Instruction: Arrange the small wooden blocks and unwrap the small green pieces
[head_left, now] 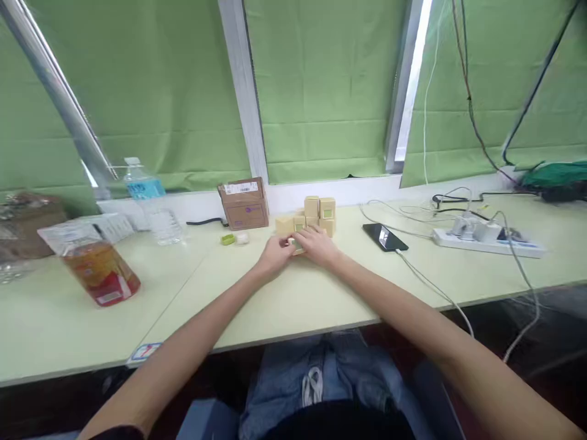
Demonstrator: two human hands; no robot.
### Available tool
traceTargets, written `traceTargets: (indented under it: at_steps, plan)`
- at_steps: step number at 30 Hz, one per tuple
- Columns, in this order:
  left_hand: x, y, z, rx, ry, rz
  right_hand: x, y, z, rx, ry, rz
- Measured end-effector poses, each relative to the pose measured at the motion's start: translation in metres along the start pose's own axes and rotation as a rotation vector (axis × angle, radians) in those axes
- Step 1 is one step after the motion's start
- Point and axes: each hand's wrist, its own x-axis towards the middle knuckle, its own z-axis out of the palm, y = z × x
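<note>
Both my hands meet over the table, just in front of a stack of small tan boxes [315, 219] with green labels. My left hand [275, 253] is curled, its fingertips pressed on a small pale box [296, 245] between the hands. From the right, my right hand [318, 245] covers the same box, fingers bent over it. Most of that box is hidden by my fingers.
A brown carton [244, 203] stands behind and to the left, with a small green and white item [233, 239] in front of it. A water bottle [149, 201] and a red-labelled bottle [98, 269] are at left. A phone [384, 236], cables and a power strip [486, 238] lie at right.
</note>
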Motion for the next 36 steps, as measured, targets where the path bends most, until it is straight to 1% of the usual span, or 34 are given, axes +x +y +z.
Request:
traceTargets:
  at_steps: [9,13,22,31,36]
  plan:
    - [0.0,0.007,-0.007,-0.072,-0.067,0.007,0.001,0.002,0.001,-0.01,0.046,-0.023]
    - [0.0,0.009,-0.011,-0.118,-0.12,-0.005,0.001,0.003,0.002,-0.01,0.061,-0.038]
    - [0.003,0.008,-0.023,-0.105,-0.189,-0.044,0.001,0.003,-0.002,-0.002,0.042,-0.068]
    - [0.003,0.005,-0.03,-0.144,-0.247,-0.077,0.002,0.003,-0.003,0.0,0.035,-0.075]
    - [0.003,0.008,-0.032,-0.165,-0.271,-0.098,0.002,0.004,-0.002,0.0,0.032,-0.086]
